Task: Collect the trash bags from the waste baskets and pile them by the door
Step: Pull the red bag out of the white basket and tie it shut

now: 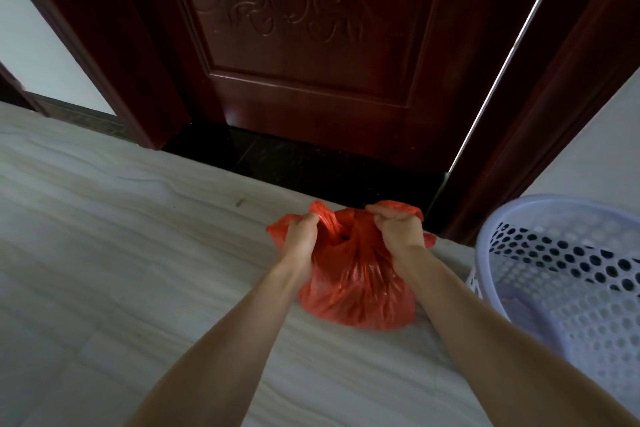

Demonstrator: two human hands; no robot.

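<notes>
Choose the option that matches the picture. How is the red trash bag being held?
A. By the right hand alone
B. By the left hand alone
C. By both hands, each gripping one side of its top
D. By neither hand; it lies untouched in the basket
C: the left hand and the right hand each clutch a bunched side of the top of the red trash bag, beside the lilac basket, not in it.

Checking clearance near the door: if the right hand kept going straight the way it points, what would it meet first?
The right hand, gripping the red bag, points toward the door; likely the black threshold, then the door. Depth is unclear.
</notes>
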